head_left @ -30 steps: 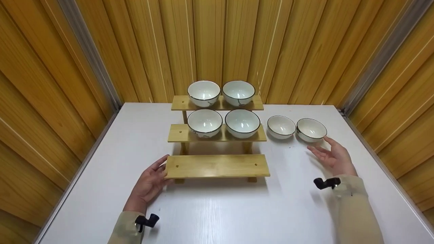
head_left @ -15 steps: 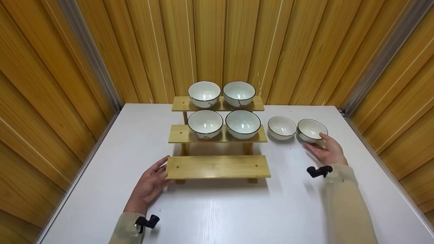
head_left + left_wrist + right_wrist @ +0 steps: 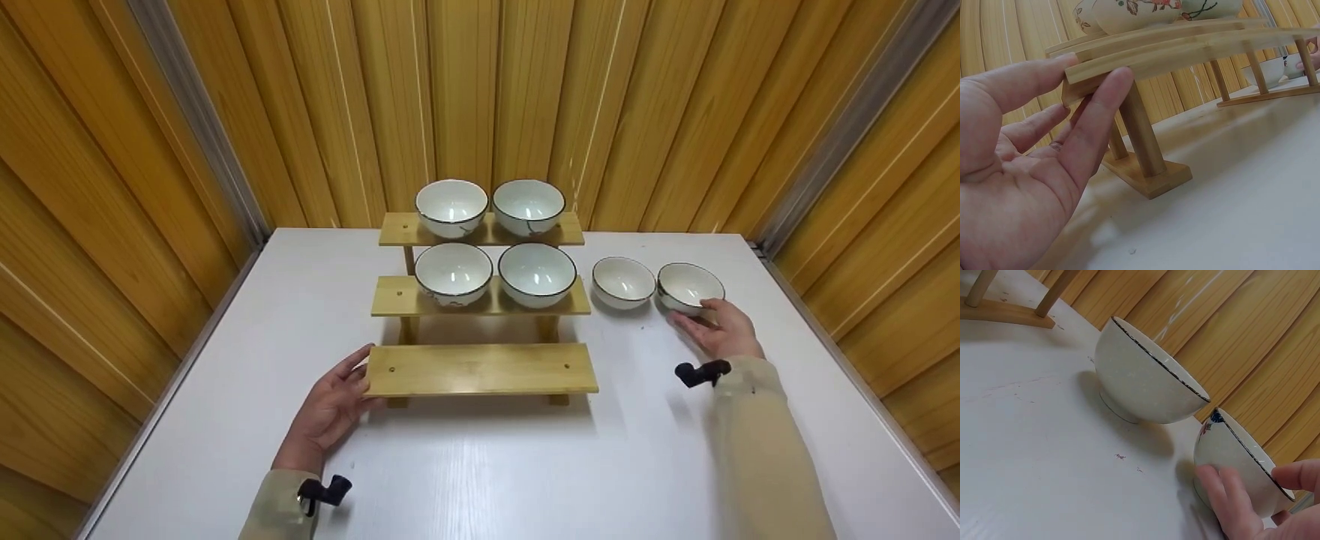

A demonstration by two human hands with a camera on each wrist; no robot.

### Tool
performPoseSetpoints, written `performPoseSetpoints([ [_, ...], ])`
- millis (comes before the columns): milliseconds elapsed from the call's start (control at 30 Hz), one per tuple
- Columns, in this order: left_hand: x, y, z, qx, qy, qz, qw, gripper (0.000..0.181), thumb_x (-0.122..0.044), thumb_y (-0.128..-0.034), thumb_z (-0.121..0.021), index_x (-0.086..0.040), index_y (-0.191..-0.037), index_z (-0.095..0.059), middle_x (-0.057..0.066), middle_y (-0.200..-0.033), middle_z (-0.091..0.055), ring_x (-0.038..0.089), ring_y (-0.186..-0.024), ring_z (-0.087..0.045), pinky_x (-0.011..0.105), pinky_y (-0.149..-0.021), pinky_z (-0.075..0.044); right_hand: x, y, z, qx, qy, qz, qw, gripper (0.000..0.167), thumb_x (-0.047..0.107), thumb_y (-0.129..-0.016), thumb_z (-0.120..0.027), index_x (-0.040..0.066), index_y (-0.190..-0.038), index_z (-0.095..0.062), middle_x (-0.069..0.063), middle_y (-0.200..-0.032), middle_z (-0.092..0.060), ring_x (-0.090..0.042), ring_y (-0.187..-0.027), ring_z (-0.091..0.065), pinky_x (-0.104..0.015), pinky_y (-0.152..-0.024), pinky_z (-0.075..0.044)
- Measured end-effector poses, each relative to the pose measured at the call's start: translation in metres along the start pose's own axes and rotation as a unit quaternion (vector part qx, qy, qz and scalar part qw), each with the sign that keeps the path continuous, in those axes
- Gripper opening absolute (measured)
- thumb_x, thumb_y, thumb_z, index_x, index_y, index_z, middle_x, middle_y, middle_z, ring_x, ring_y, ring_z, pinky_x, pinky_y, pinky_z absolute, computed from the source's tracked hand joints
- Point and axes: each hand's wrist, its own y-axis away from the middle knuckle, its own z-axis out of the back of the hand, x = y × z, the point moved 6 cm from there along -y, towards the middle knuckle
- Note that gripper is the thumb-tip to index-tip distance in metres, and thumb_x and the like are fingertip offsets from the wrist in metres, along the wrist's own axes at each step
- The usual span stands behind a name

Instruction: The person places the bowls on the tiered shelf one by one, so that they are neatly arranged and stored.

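Note:
A wooden three-tier display stand (image 3: 480, 369) stands mid-table. My left hand (image 3: 335, 405) grips the left end of its lowest board; in the left wrist view, fingers (image 3: 1103, 107) lie above and below the board's edge. At the right, a white dark-rimmed bowl (image 3: 686, 283) sits on the table. My right hand (image 3: 721, 330) holds it, thumb at the rim and fingers (image 3: 1230, 495) against the outer wall. Close to its left is a similar bowl (image 3: 622, 283), untouched.
Two bowls stand on the top board (image 3: 394, 229) and two on the middle board (image 3: 386, 296). The white table (image 3: 480, 472) is bounded by wood-patterned panels (image 3: 465, 97) behind and at both sides.
My right hand has moved left and forward onto the rightmost bowl and taken hold of its rim. The left hand and the bowls have stayed in place.

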Motion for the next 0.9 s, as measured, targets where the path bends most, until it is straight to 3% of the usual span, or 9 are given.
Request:
performPoseSetpoints([
  [200, 0.001, 0.000, 0.000, -0.001, -0.005, 0.000, 1.0000, 0.056, 0.006, -0.1032, -0.049, -0.018, -0.153, -0.043, 0.001, -0.140, -0.059, 0.018, -0.117, -0.068, 0.035, -0.094, -0.058, 0.001, -0.001, 0.001, -0.007, 0.041, 0.020, 0.9989, 0.082, 0.000, -0.106, -0.047, 0.048, -0.162, -0.010, 0.007, -0.173, -0.007, -0.024, -0.153, -0.032, -0.041, -0.113, -0.046],
  [333, 0.002, 0.000, 0.000, -0.015, 0.000, 0.005, 0.9999, 0.061, 0.007, -0.1023, -0.050, -0.015, -0.158, -0.037, 0.002, -0.140, -0.060, 0.019, -0.116, -0.068, 0.034, -0.092, -0.059, 0.003, -0.001, 0.002, -0.011, 0.087, 0.025, 0.9958, 0.081, 0.000, -0.105, -0.045, 0.043, -0.164, -0.010, -0.009, -0.158, -0.035, -0.034, -0.124, -0.065, -0.034, -0.106, -0.052],
  [400, 0.002, 0.000, 0.000, -0.019, -0.001, 0.005, 0.9998, 0.064, 0.007, -0.1022, -0.051, -0.012, -0.161, -0.031, 0.003, -0.140, -0.060, 0.019, -0.116, -0.067, 0.033, -0.090, -0.060, 0.005, 0.000, 0.002, -0.012, 0.110, 0.027, 0.9935, 0.080, 0.001, -0.105, -0.044, 0.040, -0.165, -0.008, -0.012, -0.140, -0.045, -0.037, -0.104, -0.073, -0.031, -0.100, -0.056],
  [467, 0.003, -0.001, 0.000, -0.019, -0.006, 0.005, 0.9998, 0.067, 0.007, -0.1021, -0.051, -0.009, -0.163, -0.026, 0.003, -0.140, -0.060, 0.018, -0.116, -0.067, 0.032, -0.088, -0.060, 0.006, 0.002, 0.002, -0.013, 0.128, 0.028, 0.9913, 0.079, 0.001, -0.106, -0.043, 0.039, -0.165, -0.007, -0.014, -0.126, -0.048, -0.037, -0.095, -0.075, -0.029, -0.096, -0.058],
  [567, 0.002, -0.001, 0.000, -0.015, -0.007, 0.004, 0.9999, 0.067, 0.006, -0.1022, -0.051, -0.009, -0.163, -0.026, 0.002, -0.140, -0.060, 0.018, -0.116, -0.067, 0.031, -0.088, -0.060, 0.007, 0.007, 0.005, -0.017, 0.137, 0.030, 0.9900, 0.079, 0.002, -0.105, -0.045, 0.038, -0.165, -0.009, -0.014, -0.123, -0.049, -0.036, -0.093, -0.074, -0.029, -0.092, -0.060],
  [733, 0.001, -0.001, 0.000, -0.009, -0.010, 0.002, 0.9999, 0.067, 0.007, -0.1029, -0.049, -0.008, -0.163, -0.023, 0.002, -0.141, -0.059, 0.018, -0.116, -0.067, 0.031, -0.089, -0.060, 0.009, 0.023, 0.007, 0.001, 0.124, 0.016, 0.9922, 0.084, 0.001, -0.103, -0.052, 0.044, -0.163, -0.013, -0.012, -0.133, -0.043, -0.038, -0.101, -0.073, -0.029, -0.095, -0.059],
  [900, 0.000, 0.000, 0.001, -0.010, -0.012, 0.005, 0.9999, 0.067, 0.006, -0.1032, -0.048, -0.008, -0.163, -0.023, 0.002, -0.142, -0.058, 0.018, -0.116, -0.067, 0.032, -0.090, -0.059, 0.009, 0.047, 0.009, 0.059, 0.131, 0.004, 0.9895, 0.079, -0.001, -0.102, -0.054, 0.042, -0.160, -0.024, -0.018, -0.113, -0.061, -0.039, -0.100, -0.075, -0.029, -0.084, -0.062],
])
